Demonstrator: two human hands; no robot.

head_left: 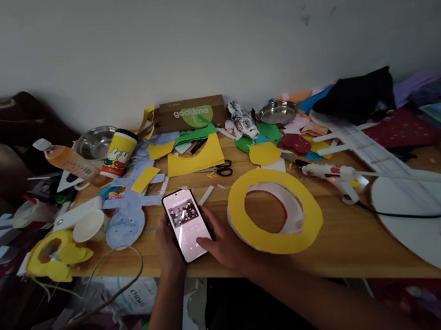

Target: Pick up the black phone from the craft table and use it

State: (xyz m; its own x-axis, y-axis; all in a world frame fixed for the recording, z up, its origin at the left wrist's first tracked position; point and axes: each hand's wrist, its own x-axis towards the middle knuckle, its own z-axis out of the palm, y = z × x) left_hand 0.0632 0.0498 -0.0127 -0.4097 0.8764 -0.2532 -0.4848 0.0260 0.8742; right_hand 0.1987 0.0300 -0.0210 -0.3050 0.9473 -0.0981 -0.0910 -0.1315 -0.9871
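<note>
A lit smartphone (188, 236) stands tilted above the table's front edge, with a picture in the upper part of its screen. My left hand (169, 252) is closed around its left side. From the right, my right hand (225, 244) grips the other edge, its thumb over the lower screen; its other fingers are partly hidden behind the phone. Just right of that hand lies a yellow-topped ring (310, 211) with a white inner wall. Black-handled scissors (225, 170) rest behind the phone, beside yellow sheets (190, 162).
A hot glue gun (330, 171) with a black cable lies right of the ring, near a large white guitar-shaped cutout (416, 210). At left are a blue cutout (127, 227), a paper cup (90, 226), a bottle (70, 160) and a tumbler (119, 153). A cardboard box (167, 120) stands against the wall.
</note>
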